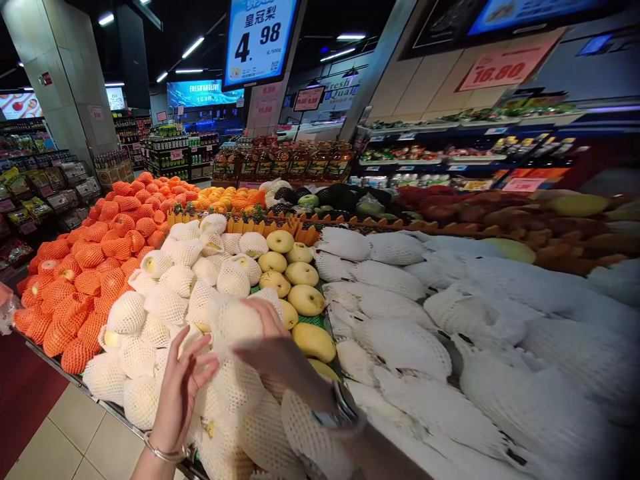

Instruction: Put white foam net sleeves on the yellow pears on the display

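Note:
My right hand (267, 337), a watch on its wrist and smeared by motion, is closed on a pear in a white foam net (233, 321). Just to its left, my left hand (185, 373) is raised with its fingers apart and nothing in them; a bracelet circles that wrist. Beneath both hands lies a heap of pears in white foam nets (170, 303). Bare yellow pears (307, 300) stand in rows on a green mat to the right of the heap. My right forearm hides some of the nearer fruit.
Fruits in orange-red nets (100, 260) are piled on the left. Large fruits in white nets (395, 347) fill the right side. A low orange picket divider (300, 230) runs behind the pears. A price screen (260, 40) hangs overhead.

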A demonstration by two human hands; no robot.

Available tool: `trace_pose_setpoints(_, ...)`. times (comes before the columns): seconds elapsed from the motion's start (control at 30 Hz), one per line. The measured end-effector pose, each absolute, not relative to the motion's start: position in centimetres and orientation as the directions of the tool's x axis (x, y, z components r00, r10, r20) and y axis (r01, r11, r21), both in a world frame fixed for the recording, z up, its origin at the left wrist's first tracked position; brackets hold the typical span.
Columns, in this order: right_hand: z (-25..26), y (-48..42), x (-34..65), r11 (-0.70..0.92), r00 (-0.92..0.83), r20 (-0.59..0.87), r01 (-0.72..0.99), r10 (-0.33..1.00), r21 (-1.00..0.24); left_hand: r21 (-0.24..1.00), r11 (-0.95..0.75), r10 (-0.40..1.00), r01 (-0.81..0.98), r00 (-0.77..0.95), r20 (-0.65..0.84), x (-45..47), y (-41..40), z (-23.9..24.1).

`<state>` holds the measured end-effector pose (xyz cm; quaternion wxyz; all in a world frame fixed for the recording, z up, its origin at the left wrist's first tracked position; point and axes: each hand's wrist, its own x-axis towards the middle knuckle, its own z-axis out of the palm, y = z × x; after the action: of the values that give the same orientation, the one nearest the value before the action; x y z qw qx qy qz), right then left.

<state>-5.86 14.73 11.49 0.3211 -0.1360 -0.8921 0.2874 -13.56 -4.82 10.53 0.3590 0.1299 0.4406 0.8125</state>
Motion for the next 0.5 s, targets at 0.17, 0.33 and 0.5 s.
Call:
trace_pose_setpoints(0.17, 13.6, 20.3, -16.1, 0.771, -0.723, 0.451, 0.176, 0.523, -0.611, 0.800, -0.502, 0.538, -0.328, -0.843, -0.008, -16.0, -8.2, 10.1)
trace_pose_setpoints(0.33, 12.3, 23.9, -20.7, 0.773, -0.794, 0.330, 0.255, 0.510, -0.581, 0.848, -0.419, 0.358, -0.324, -0.918, -0.173, -18.5, -16.3, 4.1)
trace_pose_setpoints(0.5, 11.5, 24.0, -18.0, 0.835, -0.853, 0.285, 0.266, 0.436, -0.482, 0.851, -0.282, 0.088, -0.444, -0.895, -0.438, -19.7, -25.9, -0.6)
